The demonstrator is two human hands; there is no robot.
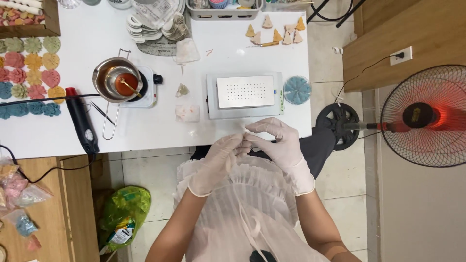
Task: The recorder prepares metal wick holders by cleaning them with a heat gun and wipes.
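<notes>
My left hand (216,162) and my right hand (282,145) both wear thin white gloves. Their fingertips meet just below the front edge of the white table (145,131), above my white ruffled apron. The fingers pinch together at a tiny point; whether anything is held there is too small to tell. Straight ahead on the table sits a flat white heating plate (245,92) with a perforated metal top. A blue flower-shaped piece (297,90) lies to its right.
A metal pot of orange-red liquid (119,80) sits on a small white hotplate, a black-and-red heat gun (80,121) at its left. Coloured flower pieces (29,73) fill the table's left; triangular pieces (276,31) lie far. A standing fan (424,116) is right.
</notes>
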